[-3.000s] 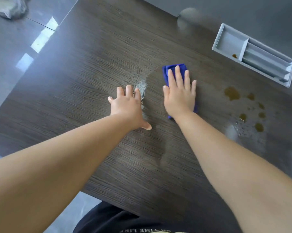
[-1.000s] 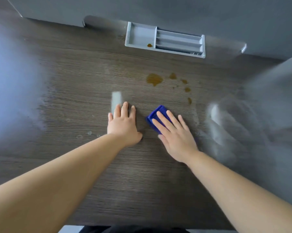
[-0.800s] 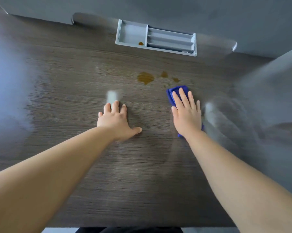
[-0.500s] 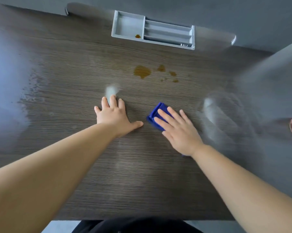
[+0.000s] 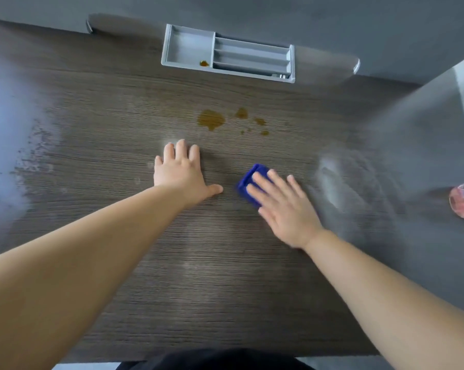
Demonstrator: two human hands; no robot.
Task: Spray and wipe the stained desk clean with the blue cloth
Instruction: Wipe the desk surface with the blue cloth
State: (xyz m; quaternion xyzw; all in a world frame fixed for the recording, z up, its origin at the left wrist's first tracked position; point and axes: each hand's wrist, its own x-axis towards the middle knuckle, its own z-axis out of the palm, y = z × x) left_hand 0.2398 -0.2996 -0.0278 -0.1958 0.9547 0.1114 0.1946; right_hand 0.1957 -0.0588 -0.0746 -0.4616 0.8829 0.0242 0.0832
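Right hand (image 5: 284, 206) flat, fingers straight and pressing the folded blue cloth (image 5: 251, 181) mid-desk (image 5: 198, 276), brown stains (image 5: 211, 120) beyond toward the far edge, while the left hand (image 5: 181, 173) rests spread and flat just beside.

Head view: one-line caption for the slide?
Right hand presses the blue cloth flat on the dark desk, left hand flat beside it; brown stains lie unwiped ahead.

a single wide-angle head view looks forward and steeply down from the near edge of the desk (image 5: 225, 268), close enough that the desktop fills nearly the whole frame. the far edge, with the grey tray (image 5: 188, 46), lies along the top.
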